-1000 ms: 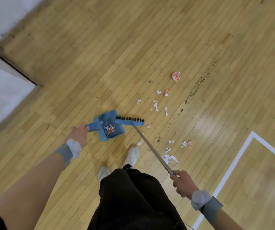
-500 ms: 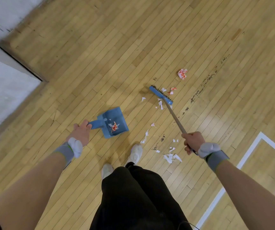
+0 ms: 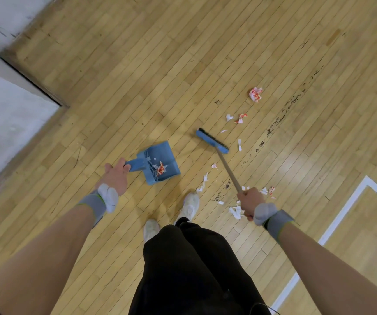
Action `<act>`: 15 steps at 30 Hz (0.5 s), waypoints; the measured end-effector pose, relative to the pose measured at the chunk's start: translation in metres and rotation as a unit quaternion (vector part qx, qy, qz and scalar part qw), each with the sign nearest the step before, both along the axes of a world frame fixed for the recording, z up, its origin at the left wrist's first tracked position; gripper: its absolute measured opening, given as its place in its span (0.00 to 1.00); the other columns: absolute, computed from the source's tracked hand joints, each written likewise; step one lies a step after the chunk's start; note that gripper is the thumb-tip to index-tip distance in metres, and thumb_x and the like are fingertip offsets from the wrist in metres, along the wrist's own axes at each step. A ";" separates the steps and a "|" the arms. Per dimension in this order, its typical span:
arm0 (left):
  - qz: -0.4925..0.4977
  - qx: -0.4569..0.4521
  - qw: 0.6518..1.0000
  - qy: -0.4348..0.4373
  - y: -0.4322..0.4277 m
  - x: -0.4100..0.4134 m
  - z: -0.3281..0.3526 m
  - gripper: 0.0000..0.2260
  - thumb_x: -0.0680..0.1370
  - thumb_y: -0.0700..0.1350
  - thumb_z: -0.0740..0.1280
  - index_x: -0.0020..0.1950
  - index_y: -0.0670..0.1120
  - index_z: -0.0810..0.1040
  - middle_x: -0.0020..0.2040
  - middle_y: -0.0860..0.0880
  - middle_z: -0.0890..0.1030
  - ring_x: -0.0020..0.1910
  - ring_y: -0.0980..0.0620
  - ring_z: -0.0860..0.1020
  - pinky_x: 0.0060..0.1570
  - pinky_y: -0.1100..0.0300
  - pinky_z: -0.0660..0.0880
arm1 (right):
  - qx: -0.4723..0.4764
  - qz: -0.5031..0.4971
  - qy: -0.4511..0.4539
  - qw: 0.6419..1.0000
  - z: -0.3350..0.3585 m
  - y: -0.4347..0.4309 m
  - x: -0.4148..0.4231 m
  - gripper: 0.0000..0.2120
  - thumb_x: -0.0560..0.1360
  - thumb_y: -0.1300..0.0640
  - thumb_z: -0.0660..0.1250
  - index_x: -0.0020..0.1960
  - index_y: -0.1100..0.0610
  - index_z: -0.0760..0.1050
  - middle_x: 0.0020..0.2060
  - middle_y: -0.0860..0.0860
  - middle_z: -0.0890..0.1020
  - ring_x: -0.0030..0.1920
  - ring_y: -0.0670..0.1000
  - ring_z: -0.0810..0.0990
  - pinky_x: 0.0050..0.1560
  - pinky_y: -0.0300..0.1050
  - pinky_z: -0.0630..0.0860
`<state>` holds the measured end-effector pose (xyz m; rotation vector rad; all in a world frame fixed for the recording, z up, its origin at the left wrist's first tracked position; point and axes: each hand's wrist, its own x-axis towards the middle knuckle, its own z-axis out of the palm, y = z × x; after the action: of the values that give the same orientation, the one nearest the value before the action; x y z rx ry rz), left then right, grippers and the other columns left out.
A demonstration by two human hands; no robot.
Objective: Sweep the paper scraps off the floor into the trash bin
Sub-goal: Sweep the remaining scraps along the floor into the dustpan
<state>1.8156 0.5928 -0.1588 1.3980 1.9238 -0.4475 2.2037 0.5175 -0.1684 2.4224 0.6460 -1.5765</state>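
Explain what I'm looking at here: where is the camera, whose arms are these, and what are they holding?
No machine here: a person wears a wide-angle camera on the head, so the picture looks down past their own arms and white shoes to a wooden floor. The left hand grips the handle of a blue dustpan with a red-and-white scrap inside. The right hand grips the broom by its stick; its blue head is among torn paper scraps. No trash bin is in view.

You have no text, label, brand or number you can read here. The crumpled red-and-white paper scraps [image 3: 255, 94] on the wooden plank floor [image 3: 183, 53] carry print, possibly lettering, but it is too small to make out.
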 end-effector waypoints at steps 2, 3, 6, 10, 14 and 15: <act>-0.011 -0.014 1.000 0.009 -0.001 -0.001 0.000 0.11 0.84 0.42 0.50 0.63 0.43 0.67 0.50 0.48 0.60 0.48 0.41 0.68 0.54 0.42 0.75 | 0.005 0.086 -0.017 0.996 0.001 -0.021 -0.015 0.13 0.81 0.55 0.58 0.52 0.64 0.75 0.35 0.57 0.77 0.27 0.54 0.73 0.27 0.41 0.70; -0.019 -0.022 1.000 0.010 -0.001 0.001 0.005 0.09 0.84 0.39 0.49 0.61 0.44 0.66 0.49 0.49 0.60 0.49 0.39 0.69 0.53 0.40 0.76 | 0.006 0.122 -0.021 0.992 0.004 -0.031 -0.021 0.13 0.81 0.54 0.58 0.53 0.63 0.75 0.39 0.57 0.79 0.30 0.55 0.75 0.29 0.43 0.72; -0.028 -0.038 0.999 0.010 -0.001 0.002 0.007 0.08 0.84 0.37 0.47 0.56 0.45 0.64 0.47 0.51 0.59 0.48 0.39 0.67 0.50 0.37 0.76 | -0.007 0.169 0.006 0.986 0.011 -0.055 -0.037 0.13 0.82 0.53 0.56 0.55 0.62 0.74 0.37 0.54 0.77 0.30 0.52 0.73 0.30 0.42 0.71; -0.037 -0.024 0.999 0.008 -0.001 0.005 0.007 0.08 0.84 0.38 0.47 0.54 0.46 0.64 0.45 0.53 0.58 0.45 0.41 0.66 0.51 0.37 0.75 | -0.026 0.096 0.082 0.992 0.021 -0.072 -0.042 0.15 0.80 0.54 0.58 0.57 0.64 0.75 0.30 0.52 0.69 0.24 0.50 0.64 0.26 0.39 0.62; -0.027 -0.023 0.999 0.017 -0.004 -0.001 0.003 0.09 0.83 0.35 0.48 0.54 0.46 0.63 0.49 0.50 0.62 0.46 0.42 0.65 0.50 0.42 0.77 | -0.032 0.028 0.123 0.991 0.032 -0.089 -0.038 0.12 0.80 0.53 0.60 0.59 0.58 0.75 0.27 0.52 0.69 0.16 0.46 0.62 0.22 0.34 0.61; 0.002 -0.032 0.999 0.015 -0.003 -0.002 0.005 0.10 0.81 0.33 0.50 0.55 0.46 0.64 0.54 0.49 0.63 0.48 0.43 0.64 0.49 0.46 0.77 | -0.029 0.016 0.127 0.991 0.033 -0.093 -0.036 0.12 0.80 0.52 0.60 0.59 0.56 0.75 0.27 0.52 0.69 0.16 0.46 0.61 0.22 0.34 0.61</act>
<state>1.8139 0.5895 -0.1533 1.3540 1.9190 -0.5260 2.1675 0.4248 -0.1358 2.1777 0.6653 -1.8809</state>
